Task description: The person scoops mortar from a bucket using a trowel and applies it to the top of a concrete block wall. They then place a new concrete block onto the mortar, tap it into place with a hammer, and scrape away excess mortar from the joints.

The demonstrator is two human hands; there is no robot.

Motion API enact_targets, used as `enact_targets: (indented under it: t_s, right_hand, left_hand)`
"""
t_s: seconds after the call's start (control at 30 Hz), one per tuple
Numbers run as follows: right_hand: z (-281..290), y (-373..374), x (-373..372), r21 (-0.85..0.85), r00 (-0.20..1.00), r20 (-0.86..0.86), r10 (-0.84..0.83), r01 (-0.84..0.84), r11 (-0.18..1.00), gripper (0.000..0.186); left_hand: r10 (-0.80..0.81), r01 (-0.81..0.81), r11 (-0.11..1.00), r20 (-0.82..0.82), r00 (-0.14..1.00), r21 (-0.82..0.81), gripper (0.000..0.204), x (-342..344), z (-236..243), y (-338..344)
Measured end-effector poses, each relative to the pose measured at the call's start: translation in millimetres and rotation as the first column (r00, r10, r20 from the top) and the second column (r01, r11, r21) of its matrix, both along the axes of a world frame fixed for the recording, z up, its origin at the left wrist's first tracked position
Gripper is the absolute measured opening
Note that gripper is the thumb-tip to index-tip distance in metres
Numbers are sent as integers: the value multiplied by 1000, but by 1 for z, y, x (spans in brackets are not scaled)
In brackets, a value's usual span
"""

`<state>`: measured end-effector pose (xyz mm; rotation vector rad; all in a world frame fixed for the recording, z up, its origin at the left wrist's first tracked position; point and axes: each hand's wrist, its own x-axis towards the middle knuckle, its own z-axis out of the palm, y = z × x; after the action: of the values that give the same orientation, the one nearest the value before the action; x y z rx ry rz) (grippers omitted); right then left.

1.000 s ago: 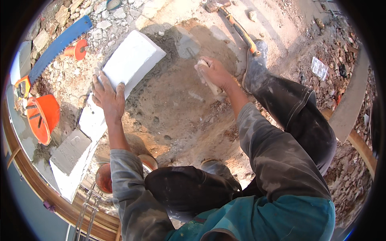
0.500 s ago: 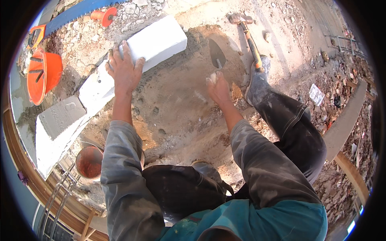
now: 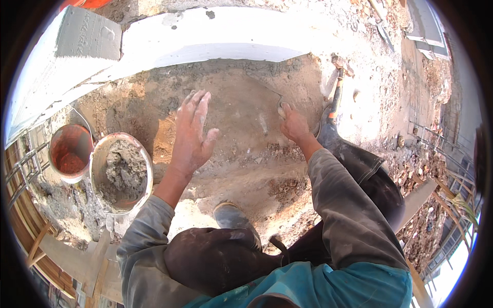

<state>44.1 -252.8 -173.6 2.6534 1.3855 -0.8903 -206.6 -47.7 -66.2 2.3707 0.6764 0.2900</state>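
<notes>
My right hand [image 3: 296, 124] is closed round the handle of a pointed trowel [image 3: 280, 98]. Its blade lies low over the grey-brown ground and blends with it, short of the white block row. To the left, my left hand [image 3: 191, 134] hovers with fingers stretched and thumb apart, holding nothing. Beyond both hands runs a row of white blocks [image 3: 221, 38], with a grey-faced block end [image 3: 88, 35] at its left. A bucket of grey mortar [image 3: 123, 172] stands left of my left hand.
A reddish bucket [image 3: 70, 151] stands left of the mortar. The hammer [image 3: 337, 95] leans by my right boot [image 3: 331, 134]. Planks [image 3: 417, 203] and rubble lie at the right; metal bars [image 3: 25, 167] and boards are at the left edge.
My left hand has let go of the white block and drawn back toward me. The view has shifted, bringing the mortar bucket into sight. My right hand still grips the trowel.
</notes>
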Motion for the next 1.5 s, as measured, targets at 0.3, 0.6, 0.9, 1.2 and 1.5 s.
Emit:
enact_targets:
  t_s: [0.3,0.6,0.9,1.2,1.5]
  right_hand:
    - [44,105,95,-122,897,97,432,-420,899,50]
    - [54,81,40,137,895,115,431,-444,885,51]
    - [32,62,39,-4,958,214,190,-194,981,52]
    - [-19,36,82,27,954,240,181,-193,981,52]
    - [-36,54,110,119,919,-26,393,-388,914,51]
  left_hand:
    - [283,-292,890,-77,956,-351,65,-99,-49,-138]
    - [537,-548,832,-131,834,-80,61,-162,-89,-143]
    - [569,-564,822,-106,816,74,51,-183,-80,-133]
    - [558,-528,828,-184,809,188,55,-189,-86,-137]
    - [583,-543,813,-292,758,212,62,-182,-87,-138]
